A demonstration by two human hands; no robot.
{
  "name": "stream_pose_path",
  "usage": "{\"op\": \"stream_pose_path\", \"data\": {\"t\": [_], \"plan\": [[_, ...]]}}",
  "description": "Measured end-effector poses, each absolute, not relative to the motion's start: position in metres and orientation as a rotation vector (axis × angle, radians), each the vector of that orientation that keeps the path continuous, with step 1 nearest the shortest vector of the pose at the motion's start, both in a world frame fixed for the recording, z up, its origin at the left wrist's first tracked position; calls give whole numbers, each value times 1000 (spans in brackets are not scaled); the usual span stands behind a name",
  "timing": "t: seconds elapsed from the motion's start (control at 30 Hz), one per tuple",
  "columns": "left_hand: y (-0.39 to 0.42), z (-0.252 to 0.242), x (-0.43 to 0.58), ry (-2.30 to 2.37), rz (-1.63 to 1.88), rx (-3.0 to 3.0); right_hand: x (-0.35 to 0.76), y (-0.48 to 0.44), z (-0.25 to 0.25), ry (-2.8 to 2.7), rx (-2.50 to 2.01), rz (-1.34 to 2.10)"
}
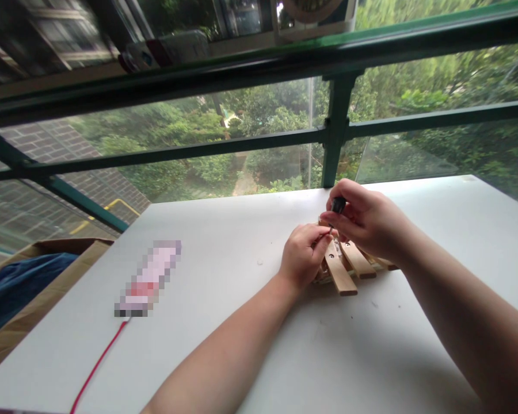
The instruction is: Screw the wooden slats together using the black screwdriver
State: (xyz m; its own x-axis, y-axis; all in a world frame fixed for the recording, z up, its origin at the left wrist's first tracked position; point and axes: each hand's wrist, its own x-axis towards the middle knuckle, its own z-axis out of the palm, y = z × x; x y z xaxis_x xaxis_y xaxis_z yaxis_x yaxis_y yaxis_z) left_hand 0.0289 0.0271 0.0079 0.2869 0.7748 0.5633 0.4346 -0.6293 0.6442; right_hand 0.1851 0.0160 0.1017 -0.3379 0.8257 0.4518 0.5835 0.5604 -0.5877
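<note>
Straight ahead in the head view, both hands meet over a wooden slat piece (342, 275) that lies flat on the white table (250, 230), and the two hands almost touch above it. The right hand (365, 221) is closed around a small black-handled tool (338, 205), thumb and fingers wrapped about the dark grip, with the thin shaft slanting down and toward the left hand. The left hand (304, 257) sits just below and beside the right one, its fingers curled inward by the tip of the shaft and its heel against the near left edge of the slats; whether it grips the wood or anything small cannot be told. Pale wooden strips fan out from under both hands toward the person, lying side by side. Well off to the left of the left hand lies a blurred pink and white object (149, 279), with a red cable (98, 363) running from it toward the near table edge. Further left, off the table, stands a cardboard box (47, 287) holding blue cloth (17, 284). Beyond the hands runs a green window frame (334, 132) with trees behind the glass
</note>
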Motion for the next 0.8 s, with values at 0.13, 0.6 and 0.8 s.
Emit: {"op": "stream_pose_path", "data": {"t": [0.13,0.6,0.8], "plan": [[27,8,28,1063,1288,2224,186,18,98,-2044,-1156,388],[29,11,26,1054,1272,2255,191,10,107,-2227,-1006,493],[30,9,27,1101,1282,2268,193,13,106,-2191,-1078,446]]}}
